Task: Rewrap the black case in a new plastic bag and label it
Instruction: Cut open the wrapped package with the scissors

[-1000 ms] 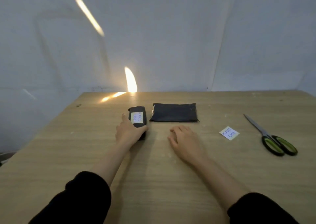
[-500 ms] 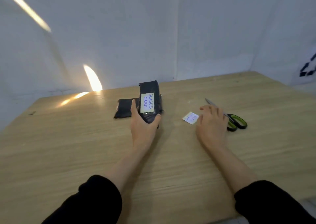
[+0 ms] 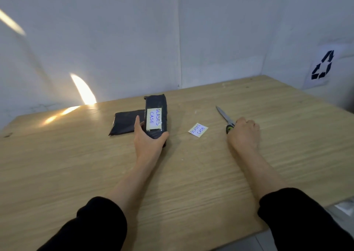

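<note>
My left hand grips the near end of the black wrapped case, tilted up off the wooden table. A white label reading "GLASES CASE" is stuck on the case's top face. Behind it to the left lies a flat folded black plastic bag. A loose white label with the same words lies on the table between my hands. My right hand is curled over the green handles of the scissors, whose blades point away to the far left.
A white wall stands close behind the table. A sheet with a black recycling symbol hangs on the right wall. The table's near right edge drops to a grey floor.
My left hand has lifted the case further up and toward me. My right hand has moved right, past the loose label, onto the scissor handles. The view has swung right.
</note>
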{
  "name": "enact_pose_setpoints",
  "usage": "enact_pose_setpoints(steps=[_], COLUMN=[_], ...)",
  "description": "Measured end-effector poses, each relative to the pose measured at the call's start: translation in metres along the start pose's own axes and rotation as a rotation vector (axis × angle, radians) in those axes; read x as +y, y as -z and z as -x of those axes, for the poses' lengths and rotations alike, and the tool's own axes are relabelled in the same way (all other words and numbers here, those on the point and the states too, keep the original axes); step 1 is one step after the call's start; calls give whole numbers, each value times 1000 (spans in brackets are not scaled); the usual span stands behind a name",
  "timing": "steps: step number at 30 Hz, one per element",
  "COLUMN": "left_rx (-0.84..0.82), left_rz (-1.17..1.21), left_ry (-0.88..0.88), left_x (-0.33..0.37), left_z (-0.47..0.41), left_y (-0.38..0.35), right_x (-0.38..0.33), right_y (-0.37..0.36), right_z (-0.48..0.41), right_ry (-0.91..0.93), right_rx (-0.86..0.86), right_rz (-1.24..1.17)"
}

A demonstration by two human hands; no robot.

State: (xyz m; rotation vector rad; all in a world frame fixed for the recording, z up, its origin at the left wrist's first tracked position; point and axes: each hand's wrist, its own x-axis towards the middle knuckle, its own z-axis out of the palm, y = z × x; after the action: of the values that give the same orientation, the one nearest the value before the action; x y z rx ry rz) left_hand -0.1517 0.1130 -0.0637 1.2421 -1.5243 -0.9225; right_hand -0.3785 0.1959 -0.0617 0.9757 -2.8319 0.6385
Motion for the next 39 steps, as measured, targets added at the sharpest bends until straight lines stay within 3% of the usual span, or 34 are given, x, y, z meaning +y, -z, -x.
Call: enact_pose_setpoints(steps=[4, 6, 11, 15, 19, 23, 32, 39], left_rx=[-12, 1, 6, 33, 85, 151, 216, 223], left_rz=[57, 109, 294, 458, 535, 482, 595, 600], left_ry=[46, 71, 181, 288, 298, 286, 383, 393], left_x=[2, 1, 1, -2, -15, -39, -64, -71], left_z=[1, -2, -19, -35, -51, -60, -84, -93], left_y=[1, 4, 27, 69, 120, 158, 171, 168], right_x=[-8, -18, -62, -128, -176, -202, -217, -186], right_y=[17, 24, 23, 13, 1, -11, -21, -19], right_z=[-9, -8, 10, 33, 71, 100, 124, 124], right_ry=[55, 31, -46, -109, -166, -110, 24, 138], right_rx=[-145, -202, -291, -704, -1141, -1311, -1372, -1488], right_rz=[67, -27, -768, -1284, -1551, -1548, -1290, -1100])
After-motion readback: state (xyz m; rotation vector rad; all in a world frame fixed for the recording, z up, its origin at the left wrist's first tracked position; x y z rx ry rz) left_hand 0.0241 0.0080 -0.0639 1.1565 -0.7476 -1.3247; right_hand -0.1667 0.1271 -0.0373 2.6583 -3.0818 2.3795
